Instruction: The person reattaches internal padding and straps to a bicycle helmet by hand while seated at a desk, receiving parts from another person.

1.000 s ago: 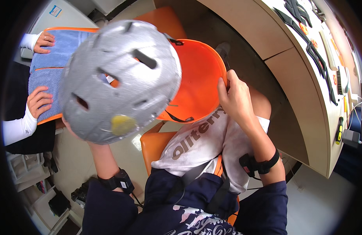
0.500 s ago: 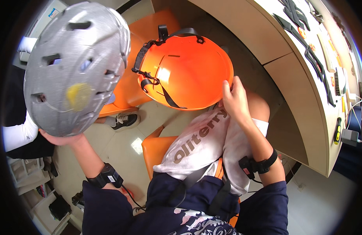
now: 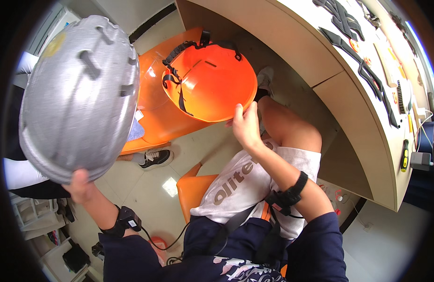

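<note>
A large grey vented helmet (image 3: 81,108) with a faint yellow patch fills the upper left, its outer shell facing me. My left hand (image 3: 80,187) is closed on its lower rim, the thumb over the edge. To the right, an orange hard hat (image 3: 221,84) is tipped so that its hollow inside shows, with black straps (image 3: 174,70) along its left side. The near right part of its rim is pinched in my right hand (image 3: 247,124); the fingers beneath the brim are partly hidden.
Beyond the helmets stands an orange chair (image 3: 156,113) with a blue cloth (image 3: 136,130) on it. A curved desk (image 3: 367,155) on the right bears black gloves, a brush (image 3: 400,96) and a screwdriver (image 3: 404,156). Another person's white sleeve (image 3: 22,171) and shoe (image 3: 156,159) show at left.
The grey helmet has turned in my left hand, its yellow patch shifting to the upper left. My right hand has carried the orange hard hat leftward, toward the chair.
</note>
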`<state>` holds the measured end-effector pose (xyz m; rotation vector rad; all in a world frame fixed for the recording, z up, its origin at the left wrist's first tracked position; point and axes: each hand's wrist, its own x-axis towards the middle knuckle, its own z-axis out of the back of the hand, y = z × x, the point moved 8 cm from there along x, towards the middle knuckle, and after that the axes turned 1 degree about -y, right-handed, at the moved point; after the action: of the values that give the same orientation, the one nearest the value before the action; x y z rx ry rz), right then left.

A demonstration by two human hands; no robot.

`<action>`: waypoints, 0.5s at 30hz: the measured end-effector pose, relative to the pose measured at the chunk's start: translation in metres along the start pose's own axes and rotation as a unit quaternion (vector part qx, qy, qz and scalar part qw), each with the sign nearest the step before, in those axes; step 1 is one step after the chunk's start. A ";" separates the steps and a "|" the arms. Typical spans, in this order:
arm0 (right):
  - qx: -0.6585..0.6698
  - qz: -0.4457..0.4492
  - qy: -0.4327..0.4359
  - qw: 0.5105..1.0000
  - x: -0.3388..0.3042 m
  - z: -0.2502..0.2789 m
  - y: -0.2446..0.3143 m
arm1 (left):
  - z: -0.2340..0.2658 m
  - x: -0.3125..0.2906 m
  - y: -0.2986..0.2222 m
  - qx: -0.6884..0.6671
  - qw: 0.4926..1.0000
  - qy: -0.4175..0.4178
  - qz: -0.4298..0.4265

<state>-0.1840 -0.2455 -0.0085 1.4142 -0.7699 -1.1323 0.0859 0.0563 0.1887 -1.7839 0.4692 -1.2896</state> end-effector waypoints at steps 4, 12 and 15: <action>0.019 0.019 0.018 0.999 -0.003 -0.034 -0.016 | -0.068 0.024 0.008 0.421 0.889 0.152 0.099; -0.023 0.002 0.070 0.997 -0.014 -0.034 -0.020 | -0.181 0.050 0.049 0.546 0.740 0.385 -0.071; -0.101 0.054 0.151 0.982 -0.014 -0.035 -0.013 | -0.186 0.043 0.057 0.558 0.723 0.400 -0.076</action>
<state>-0.1575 -0.2178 -0.0202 1.3166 -0.4937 -0.8601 -0.0548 -0.0848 0.1854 -0.1950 -0.0802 -1.8510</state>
